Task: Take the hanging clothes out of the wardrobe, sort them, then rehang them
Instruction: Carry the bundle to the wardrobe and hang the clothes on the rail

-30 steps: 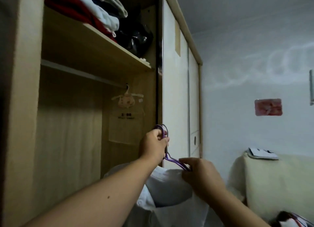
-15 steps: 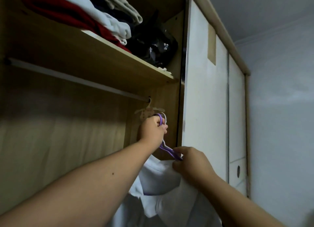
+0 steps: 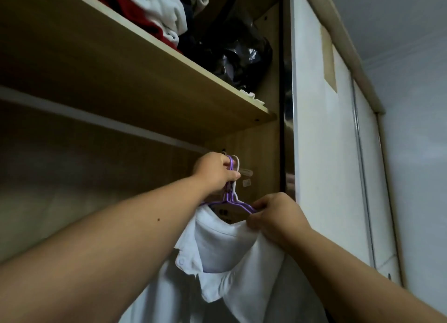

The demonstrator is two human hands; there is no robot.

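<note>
Wood-grain panels make up the open wardrobe (image 3: 72,189), seen from below, and it fills most of the view. To its right stands a white sliding door (image 3: 321,153), with a pale wall (image 3: 416,153) beyond it. A long shelf (image 3: 121,63) crosses the upper part of the wardrobe. A pale hanging rail (image 3: 96,119) runs just under it toward the right-hand side panel.

On the shelf lie folded clothes (image 3: 145,15), red and white among them. A crumpled black plastic bag (image 3: 234,54) sits just beside them at the right end.

Below the rail's right end a white shirt (image 3: 229,250) with a collar hangs from a purple hanger (image 3: 243,205), held up between two bare forearms.

The left hand (image 3: 214,171) is raised close under the rail, its fingers and thumb curled tightly round the neck of the hanger just beneath the hook. A pale second hook shows just beside the purple one. Whether either hook touches the rail cannot be told, since the hand hides the rail's end.

The right hand (image 3: 275,216) is lower and to the right. Its fingers are bent in a pinch on the shirt's shoulder cloth where it meets the hanger's right arm.

Behind the hanger, against the side panel, a small paper tag (image 3: 246,182) shows.
</note>
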